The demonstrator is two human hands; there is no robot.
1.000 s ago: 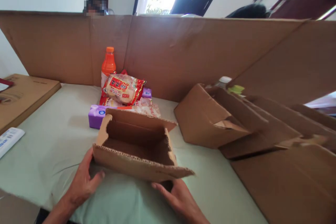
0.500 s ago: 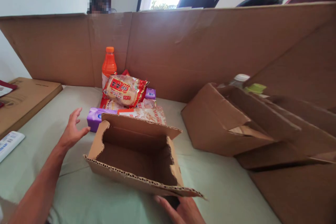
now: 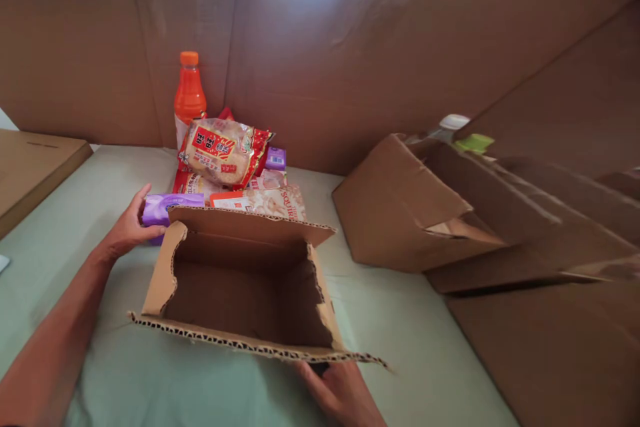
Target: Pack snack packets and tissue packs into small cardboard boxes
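Note:
A small open cardboard box (image 3: pixel 240 340) with ragged, cut edges stands before me, its inside bare. My right hand (image 3: pixel 340 390) grips it low on the near side; the box's edge hides some of the fingers. At the box's far left corner, my left hand (image 3: pixel 131 223) is around the left end of a purple tissue pack (image 3: pixel 173 203), thumb in front and fingers behind. Behind the box lie a picture-printed snack packet (image 3: pixel 273 201) and a red-and-clear bag of rice crackers (image 3: pixel 223 150), heaped on other packets. An orange drink bottle (image 3: pixel 190 97) stands upright behind them.
A tall cardboard wall (image 3: pixel 310 60) runs along the back. Several open cardboard boxes (image 3: pixel 390 207) crowd the right, with a clear bottle with a white cap (image 3: pixel 453 123) and a green item (image 3: pixel 475 142) among them. A flat carton (image 3: pixel 37 167) lies at left on the pale green cloth (image 3: pixel 400 333).
My left hand has reached the purple tissue pack and closed round its left end. The view has tipped downward. My right hand stays at the box's near side.

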